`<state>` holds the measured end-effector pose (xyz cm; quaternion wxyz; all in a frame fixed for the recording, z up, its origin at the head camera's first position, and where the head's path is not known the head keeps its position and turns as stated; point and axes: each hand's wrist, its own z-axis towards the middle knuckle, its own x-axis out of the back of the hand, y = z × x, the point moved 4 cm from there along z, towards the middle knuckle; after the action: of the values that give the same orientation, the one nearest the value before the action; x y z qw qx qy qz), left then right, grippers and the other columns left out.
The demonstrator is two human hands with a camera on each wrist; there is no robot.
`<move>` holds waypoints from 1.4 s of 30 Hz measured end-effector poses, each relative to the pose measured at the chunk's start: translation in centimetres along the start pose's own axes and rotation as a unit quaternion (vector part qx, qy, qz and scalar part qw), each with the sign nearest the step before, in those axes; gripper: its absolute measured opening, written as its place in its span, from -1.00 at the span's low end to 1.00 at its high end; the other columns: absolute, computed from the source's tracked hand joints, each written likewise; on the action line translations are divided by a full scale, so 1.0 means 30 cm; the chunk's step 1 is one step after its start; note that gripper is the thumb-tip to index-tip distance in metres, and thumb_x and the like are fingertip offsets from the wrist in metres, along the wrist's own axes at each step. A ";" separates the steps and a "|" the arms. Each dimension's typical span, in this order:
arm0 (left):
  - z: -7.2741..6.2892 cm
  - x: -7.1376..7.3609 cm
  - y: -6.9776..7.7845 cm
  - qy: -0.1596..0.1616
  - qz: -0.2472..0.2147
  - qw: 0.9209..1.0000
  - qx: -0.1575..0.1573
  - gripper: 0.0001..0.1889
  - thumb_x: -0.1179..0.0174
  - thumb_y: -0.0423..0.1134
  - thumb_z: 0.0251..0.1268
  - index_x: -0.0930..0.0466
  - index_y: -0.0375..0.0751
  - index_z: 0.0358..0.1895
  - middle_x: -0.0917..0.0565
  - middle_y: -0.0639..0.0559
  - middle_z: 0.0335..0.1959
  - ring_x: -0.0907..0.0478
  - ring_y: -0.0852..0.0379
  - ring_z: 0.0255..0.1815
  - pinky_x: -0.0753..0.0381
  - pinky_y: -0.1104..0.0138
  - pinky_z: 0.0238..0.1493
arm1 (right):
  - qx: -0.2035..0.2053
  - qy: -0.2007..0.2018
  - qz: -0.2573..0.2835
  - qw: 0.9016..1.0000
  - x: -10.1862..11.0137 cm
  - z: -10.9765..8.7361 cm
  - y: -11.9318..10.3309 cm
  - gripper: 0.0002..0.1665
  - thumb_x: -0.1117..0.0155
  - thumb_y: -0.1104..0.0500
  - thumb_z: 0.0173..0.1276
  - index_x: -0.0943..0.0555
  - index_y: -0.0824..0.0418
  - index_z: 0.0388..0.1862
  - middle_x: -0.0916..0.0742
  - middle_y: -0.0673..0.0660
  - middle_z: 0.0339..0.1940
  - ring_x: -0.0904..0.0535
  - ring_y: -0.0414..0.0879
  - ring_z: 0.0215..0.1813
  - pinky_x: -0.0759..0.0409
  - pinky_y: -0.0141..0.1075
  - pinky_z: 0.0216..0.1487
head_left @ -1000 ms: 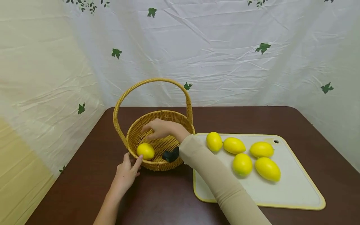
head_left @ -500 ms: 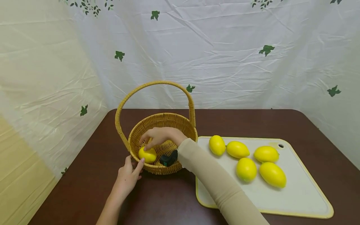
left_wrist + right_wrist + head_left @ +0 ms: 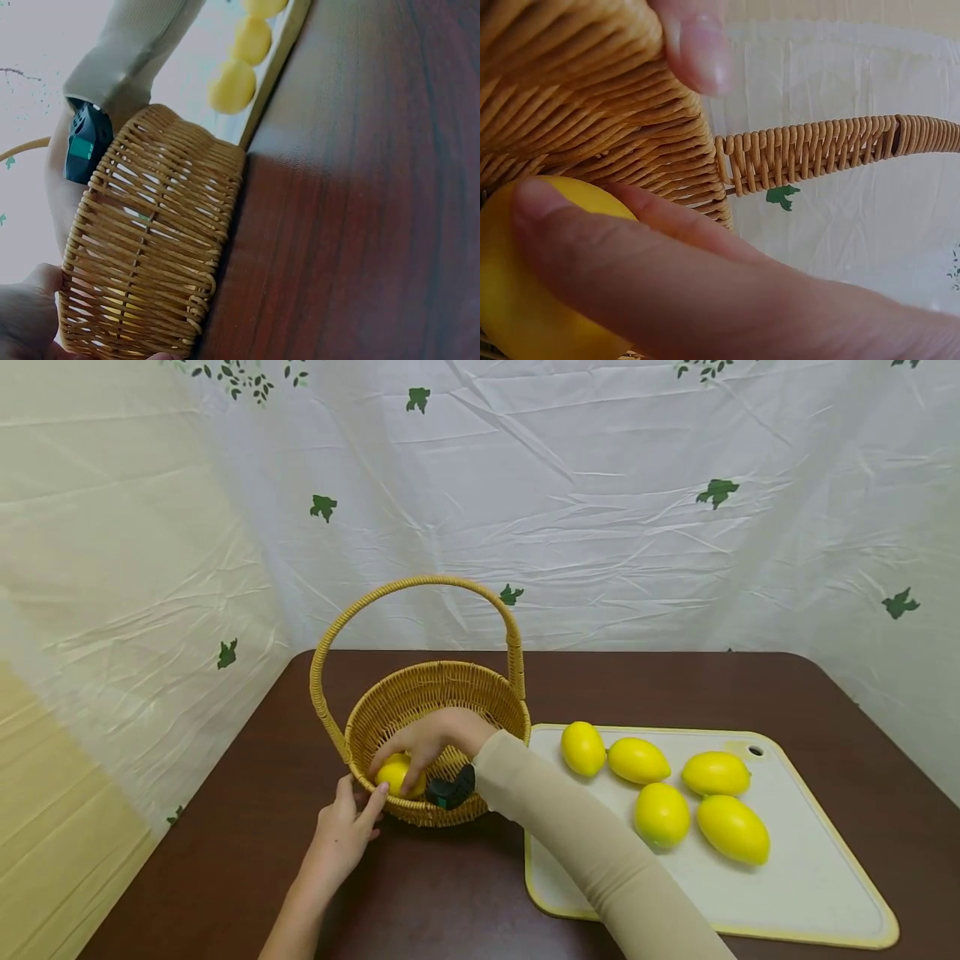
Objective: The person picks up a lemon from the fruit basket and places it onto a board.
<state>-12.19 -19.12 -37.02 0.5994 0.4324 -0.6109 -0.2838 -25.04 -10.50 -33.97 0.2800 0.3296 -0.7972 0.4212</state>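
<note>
A yellow lemon [image 3: 392,770] lies inside the wicker basket [image 3: 442,681], against its near left wall. Reaching down over it, my right hand [image 3: 429,739] grips it with the thumb on one side and the fingers on the other. The right wrist view shows that thumb pressed on the lemon [image 3: 525,285]. My left hand [image 3: 343,831] holds the basket's near left rim, its thumb over the edge and its other fingers low on the outside wall, partly hidden. In the left wrist view the basket [image 3: 150,240] stands on the table.
Right of the basket lies a white cutting board [image 3: 795,868] with a yellow edge. Several lemons [image 3: 661,814] rest on it. The basket's tall handle [image 3: 427,582] arches above the bowl. A dark wooden table [image 3: 442,893] carries everything, with a white curtain [image 3: 600,527] behind.
My right hand has lowered into the basket and taken hold of the lemon. The left hand keeps its hold on the rim. The head view has shifted slightly.
</note>
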 end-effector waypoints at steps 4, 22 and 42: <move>-0.003 -0.001 -0.002 0.000 0.000 1.000 -0.002 -0.34 0.02 0.07 0.35 -0.06 -0.39 0.27 -0.42 -0.43 0.06 -0.58 -0.13 -0.15 -0.68 0.19 -0.27 | -0.005 -0.007 0.009 1.000 -0.004 -0.003 -0.003 -0.36 -0.39 -0.01 0.11 -0.43 -0.20 0.20 -0.46 -0.10 0.06 -0.32 -0.15 0.03 -0.42 -0.37 -0.05; -0.002 0.001 0.001 0.002 0.000 1.000 -0.007 -0.32 0.03 0.11 0.34 -0.08 -0.37 0.28 -0.47 -0.37 0.05 -0.57 -0.08 -0.15 -0.68 0.21 -0.28 | -0.019 -0.007 0.012 1.000 -0.005 -0.002 -0.007 -0.40 -0.46 0.03 0.03 -0.50 -0.12 0.10 -0.49 -0.11 -0.07 -0.38 -0.14 -0.08 -0.50 -0.40 -0.20; 0.000 0.001 0.000 0.000 0.006 1.000 0.002 -0.32 0.04 0.11 0.35 -0.07 -0.38 0.27 -0.43 -0.39 0.05 -0.57 -0.11 -0.14 -0.67 0.20 -0.27 | -0.053 0.089 -0.075 0.992 0.067 -0.078 -0.043 -0.28 -0.43 0.02 0.06 -0.42 -0.09 0.25 -0.52 -0.08 0.04 -0.38 -0.15 -0.03 -0.46 -0.34 -0.11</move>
<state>-12.19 -19.13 -37.00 0.5997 0.4303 -0.6143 -0.2790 -24.92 -9.62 -30.76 0.3974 0.3341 -0.7638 0.3835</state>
